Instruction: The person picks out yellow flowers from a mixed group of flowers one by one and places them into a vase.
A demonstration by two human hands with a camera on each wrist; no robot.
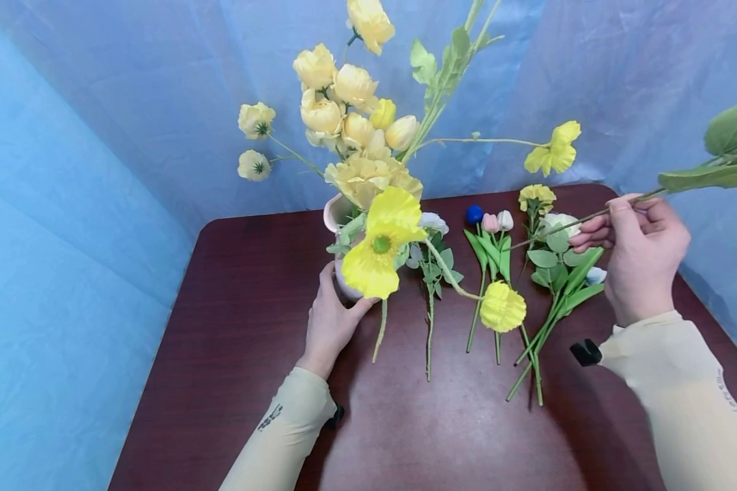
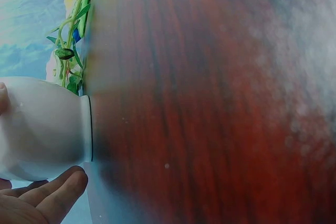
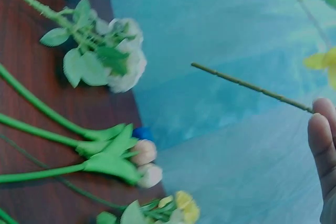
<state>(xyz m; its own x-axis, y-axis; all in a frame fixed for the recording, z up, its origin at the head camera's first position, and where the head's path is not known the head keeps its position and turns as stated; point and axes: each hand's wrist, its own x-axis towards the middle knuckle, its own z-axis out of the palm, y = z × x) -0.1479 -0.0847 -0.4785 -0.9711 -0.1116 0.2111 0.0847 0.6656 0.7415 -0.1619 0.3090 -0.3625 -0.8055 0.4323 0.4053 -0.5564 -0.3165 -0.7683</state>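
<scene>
My left hand (image 1: 331, 320) holds the side of a white vase (image 2: 42, 129) that stands on the table, its fingers and thumb around the body. Yellow and cream artificial flowers fill the vase; a large yellow poppy (image 1: 371, 245) hangs over its front and hides much of it. At the right, my right hand (image 1: 645, 252) pinches a thin stem (image 3: 252, 86) in the air. Broad green leaves (image 1: 712, 176) are on this stem beyond the hand, and its upper end runs out of view. The stem's bare end points left toward the vase, apart from it.
On the dark red table (image 1: 239, 327), right of the vase, lie a white rose (image 1: 432, 223), blue, pink and white tulips (image 1: 490, 222), a yellow carnation (image 1: 537, 196) and another white rose (image 1: 559, 224). A yellow poppy (image 1: 553, 150) reaches out rightward from the vase. Blue cloth (image 1: 129, 102) hangs behind.
</scene>
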